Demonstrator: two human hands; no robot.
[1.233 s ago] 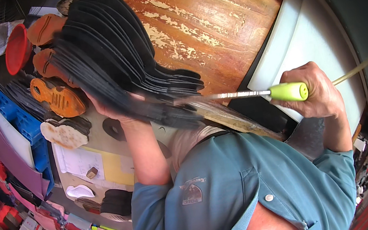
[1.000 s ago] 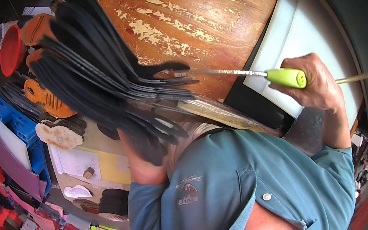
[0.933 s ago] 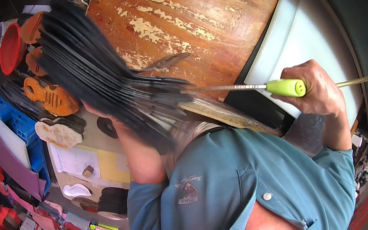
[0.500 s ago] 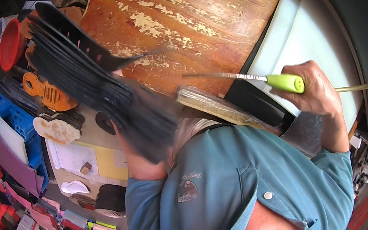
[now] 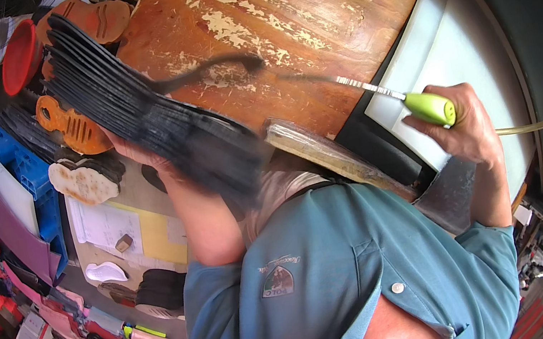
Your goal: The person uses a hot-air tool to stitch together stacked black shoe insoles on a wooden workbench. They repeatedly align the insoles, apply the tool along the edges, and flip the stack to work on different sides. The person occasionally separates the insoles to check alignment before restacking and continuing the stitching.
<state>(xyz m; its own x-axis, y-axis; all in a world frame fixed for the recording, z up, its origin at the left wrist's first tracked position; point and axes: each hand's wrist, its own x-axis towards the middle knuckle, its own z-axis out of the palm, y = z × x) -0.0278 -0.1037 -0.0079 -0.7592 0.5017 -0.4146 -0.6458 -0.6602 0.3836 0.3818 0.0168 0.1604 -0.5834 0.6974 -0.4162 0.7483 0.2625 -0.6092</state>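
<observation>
My left hand (image 5: 141,152) is closed round a thick stack of thin black sole-like sheets (image 5: 104,83), held at a slant, with its lower end blurred beside my body. One curved black sheet (image 5: 213,67) sticks out from the stack over the worn wooden board (image 5: 330,6). In my right hand (image 5: 467,124) is a tool with a lime-green handle (image 5: 429,109) and a thin striped shaft (image 5: 369,87). Its far end is blurred, just short of the jutting sheet, so I cannot tell what kind of tip it has.
To the left are a red bowl (image 5: 21,57), an orange slotted sole-shaped piece (image 5: 71,125), pale sole pieces (image 5: 81,181) and blue crates (image 5: 14,153). A wooden bar (image 5: 327,152) lies along the board's near edge. On the right, a yellowish hose (image 5: 536,124) passes behind my right hand.
A curved sheet now stands out farther from the stack over the board. The stack has shifted slightly, and the green-handled tool has moved a little right and down.
</observation>
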